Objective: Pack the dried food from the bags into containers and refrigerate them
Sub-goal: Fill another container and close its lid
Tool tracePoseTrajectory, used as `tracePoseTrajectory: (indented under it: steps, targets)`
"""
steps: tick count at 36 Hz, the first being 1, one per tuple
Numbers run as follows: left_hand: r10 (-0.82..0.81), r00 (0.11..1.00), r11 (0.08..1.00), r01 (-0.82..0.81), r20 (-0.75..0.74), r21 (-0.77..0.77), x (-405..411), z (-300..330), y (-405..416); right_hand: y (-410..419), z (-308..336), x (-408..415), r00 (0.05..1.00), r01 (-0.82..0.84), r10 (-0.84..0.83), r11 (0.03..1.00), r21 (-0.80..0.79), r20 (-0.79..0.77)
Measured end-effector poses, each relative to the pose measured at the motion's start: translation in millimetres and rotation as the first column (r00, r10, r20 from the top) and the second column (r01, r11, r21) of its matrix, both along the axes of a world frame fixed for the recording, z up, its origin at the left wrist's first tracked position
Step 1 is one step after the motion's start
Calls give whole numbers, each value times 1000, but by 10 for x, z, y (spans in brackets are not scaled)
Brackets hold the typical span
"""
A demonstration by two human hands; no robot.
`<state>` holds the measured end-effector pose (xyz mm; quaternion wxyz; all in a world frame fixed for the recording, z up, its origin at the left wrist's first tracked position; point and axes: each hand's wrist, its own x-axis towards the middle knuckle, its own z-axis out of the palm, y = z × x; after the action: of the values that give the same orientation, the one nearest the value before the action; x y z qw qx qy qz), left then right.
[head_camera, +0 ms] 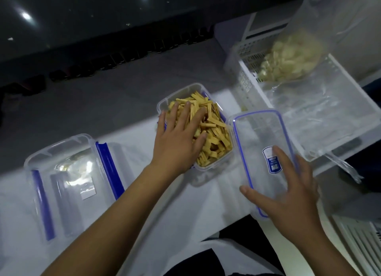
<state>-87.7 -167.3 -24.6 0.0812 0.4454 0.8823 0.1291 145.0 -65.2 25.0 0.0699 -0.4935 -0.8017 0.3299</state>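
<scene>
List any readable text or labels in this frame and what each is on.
No text can be read.
Blue-and-white shield sticker on the clear blue-sealed plastic lid: print too blurred to read.
White paper slip in the closed clear plastic container: nothing legible.

this looks like a home, with food being stored by hand. a white tabletop [169,209] carries clear snap-lock food containers [68,183], one filled with yellow dried strips [208,129], beside a white slatted plastic basket [249,79] holding a plastic bag of pale dried food [292,59]. a glossy dark floor [82,28] reflects ceiling lights.
</scene>
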Motion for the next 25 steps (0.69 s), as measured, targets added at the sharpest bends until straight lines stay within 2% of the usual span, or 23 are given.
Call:
tracePoseTrajectory:
  steps: [4, 9, 11, 14, 17, 19, 22, 25]
  targets:
    - [46, 998, 998, -47, 39, 29, 45, 8, 36, -9, -49, 22, 1000, 7, -7, 1000, -27, -13]
    - [-141, 988, 989, 143, 56, -41, 137, 37, 38, -17, -53, 44, 997, 32, -33, 999, -29, -67]
    - [-154, 986, 985, 157, 59, -65, 192, 42, 8, -22, -34, 64, 996, 48, -50, 999, -25, -77]
    - [-125, 990, 991, 127, 69, -32, 216, 83, -11, -19, 7, 118, 996, 62, -63, 998, -25, -69]
    - [-234, 972, 972, 234, -13, 19, 224, 130, 53, -20, 49, 168, 992, 76, -78, 997, -24, -100]
    - [-346, 936, 937, 342, -61, -65, 262, 117, 106, -20, 77, 195, 988, 84, -86, 996, -25, -126]
    - [-434, 899, 882, 412, -52, -228, 303, 49, 114, -9, 114, 246, 985, 86, -91, 995, -39, -149]
    - [-473, 881, 858, 457, -13, -236, 266, 62, 96, 2, 144, 301, 984, 76, -81, 996, -42, -159]
